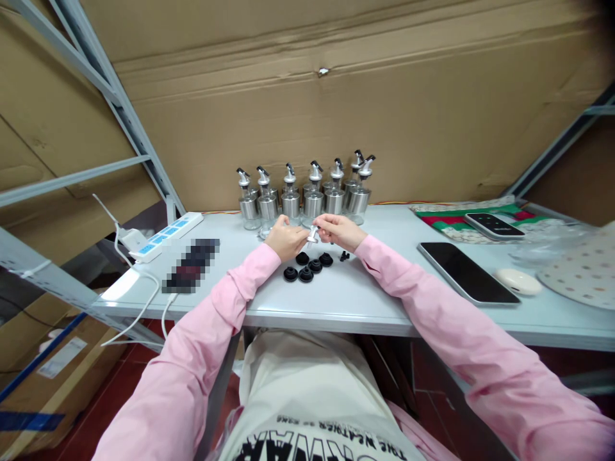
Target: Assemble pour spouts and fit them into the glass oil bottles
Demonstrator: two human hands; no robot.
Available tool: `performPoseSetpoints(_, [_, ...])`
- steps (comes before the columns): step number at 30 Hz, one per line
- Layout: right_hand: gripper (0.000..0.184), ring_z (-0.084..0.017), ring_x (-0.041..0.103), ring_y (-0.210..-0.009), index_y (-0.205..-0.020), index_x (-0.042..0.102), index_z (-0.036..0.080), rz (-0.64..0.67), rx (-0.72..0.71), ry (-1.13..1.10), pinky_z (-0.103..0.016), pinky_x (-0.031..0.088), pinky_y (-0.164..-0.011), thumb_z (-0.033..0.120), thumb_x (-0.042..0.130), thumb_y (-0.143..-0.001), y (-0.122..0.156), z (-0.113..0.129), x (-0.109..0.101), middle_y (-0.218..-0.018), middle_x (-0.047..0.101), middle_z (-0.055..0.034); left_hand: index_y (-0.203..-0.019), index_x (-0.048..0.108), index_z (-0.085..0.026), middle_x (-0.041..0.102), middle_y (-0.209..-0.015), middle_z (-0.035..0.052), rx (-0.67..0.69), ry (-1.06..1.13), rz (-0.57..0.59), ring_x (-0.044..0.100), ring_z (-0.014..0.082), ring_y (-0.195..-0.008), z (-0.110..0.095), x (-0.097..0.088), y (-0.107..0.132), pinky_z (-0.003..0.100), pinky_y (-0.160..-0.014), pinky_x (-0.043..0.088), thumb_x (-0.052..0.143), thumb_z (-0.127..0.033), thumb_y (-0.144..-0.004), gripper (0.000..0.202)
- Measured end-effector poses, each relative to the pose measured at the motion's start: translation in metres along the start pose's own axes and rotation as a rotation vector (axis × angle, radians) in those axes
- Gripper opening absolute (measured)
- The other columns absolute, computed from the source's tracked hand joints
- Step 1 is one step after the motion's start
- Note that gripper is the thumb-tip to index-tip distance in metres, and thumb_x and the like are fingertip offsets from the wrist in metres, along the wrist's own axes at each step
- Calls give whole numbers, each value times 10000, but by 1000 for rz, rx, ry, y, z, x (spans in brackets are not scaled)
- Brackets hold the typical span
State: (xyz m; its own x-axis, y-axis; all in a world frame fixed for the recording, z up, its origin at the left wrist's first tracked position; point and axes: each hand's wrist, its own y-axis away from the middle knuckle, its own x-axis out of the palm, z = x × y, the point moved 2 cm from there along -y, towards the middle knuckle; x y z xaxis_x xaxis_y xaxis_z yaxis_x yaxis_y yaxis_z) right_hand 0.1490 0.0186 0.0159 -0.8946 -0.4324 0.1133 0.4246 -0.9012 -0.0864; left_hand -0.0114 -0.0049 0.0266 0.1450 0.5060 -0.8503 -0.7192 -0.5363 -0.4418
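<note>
My left hand (286, 240) and my right hand (340, 230) meet over the white table (365, 294), both pinched on a small white pourer spout (312, 235) held between them. Just below my hands lie several black rubber stoppers (307, 266) and a tiny black part (344, 256). Behind my hands stands a row of several glass and steel oil bottles (307, 195) with pourer tops, against the cardboard wall. Both arms are in pink sleeves.
A white power strip (166, 235) with cables lies at the left, beside a blurred dark object (192, 266). At the right are a dark tablet (468, 272), a phone (494, 224) on a patterned cloth, a white mouse (519, 280) and a dotted round mat (581, 272). Cardboard boxes (43, 365) sit on the floor at the left.
</note>
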Motion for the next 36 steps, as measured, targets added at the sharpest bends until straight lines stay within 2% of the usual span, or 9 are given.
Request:
performPoseSetpoints(4, [460, -64, 394, -494, -782, 566, 143, 91, 110, -68, -222, 300, -466, 556, 683, -618, 0, -4, 3, -588, 461, 37, -883, 590, -164, 691, -781, 58, -17, 28, -18, 585, 149, -673, 1, -2, 0, 369, -787, 280, 337, -221, -881, 259])
performPoseSetpoints(10, [374, -69, 385, -521, -728, 564, 151, 120, 113, -86, -229, 346, -513, 519, 626, -704, 1, -2, 3, -596, 430, 37, -831, 602, -162, 675, -715, 48, -45, 71, -10, 580, 148, -670, -1, -1, 0, 357, -799, 297, 354, -245, -866, 264])
performPoseSetpoints(14, [380, -75, 406, -545, -701, 563, 148, 108, 102, -100, -234, 373, -552, 517, 652, -683, 2, 1, 5, -584, 412, 41, -880, 592, -166, 652, -728, 28, -49, 162, 14, 568, 139, -665, 3, -5, 0, 333, -800, 327, 413, -296, -835, 226])
performPoseSetpoints(17, [382, -82, 409, -558, -681, 553, 153, 67, 66, -109, -234, 383, -564, 524, 640, -694, 2, 5, 4, -569, 373, 47, -990, 557, -166, 638, -839, 28, -142, 255, -8, 570, 143, -710, 23, -9, 4, 309, -769, 362, 459, -233, -770, 250])
performPoseSetpoints(21, [366, -87, 409, -570, -695, 558, 160, -1, 30, -125, -228, 383, -558, 520, 607, -733, 2, 8, 1, -566, 346, 47, -984, 544, -166, 609, -917, 54, -419, 258, -99, 566, 167, -846, 66, -3, 17, 301, -780, 401, 373, -52, -690, 359])
performPoseSetpoints(25, [359, -79, 412, -557, -682, 560, 151, -25, 28, -195, -206, 381, -531, 501, 632, -723, 0, 6, -3, -560, 342, 50, -938, 573, -168, 579, -961, 73, -456, 230, 50, 530, 194, -948, 83, 15, 25, 316, -834, 418, 391, -31, -692, 335])
performPoseSetpoints(27, [353, -72, 412, -540, -671, 557, 148, -33, 36, -231, -197, 388, -523, 488, 635, -727, -2, 4, -4, -552, 346, 52, -963, 581, -174, 571, -986, 75, -416, 218, 134, 508, 211, -992, 79, 21, 25, 339, -865, 415, 432, -76, -731, 293])
performPoseSetpoints(31, [344, -81, 454, -541, -676, 557, 155, -88, 74, -260, -200, 412, -518, 482, 577, -780, -3, 2, -5, -562, 440, 29, -1037, 580, -204, 550, -1047, 74, -353, 186, 197, 482, 235, -1032, 66, 26, 21, 374, -868, 413, 497, -213, -802, 249])
performPoseSetpoints(36, [339, -106, 515, -582, -673, 554, 165, -126, 134, -274, -219, 429, -509, 453, 494, -842, -1, 3, -4, -637, 553, -10, -985, 598, -210, 552, -1063, 65, -350, 220, 255, 495, 220, -1026, 60, 28, 19, 361, -848, 406, 524, -225, -812, 189])
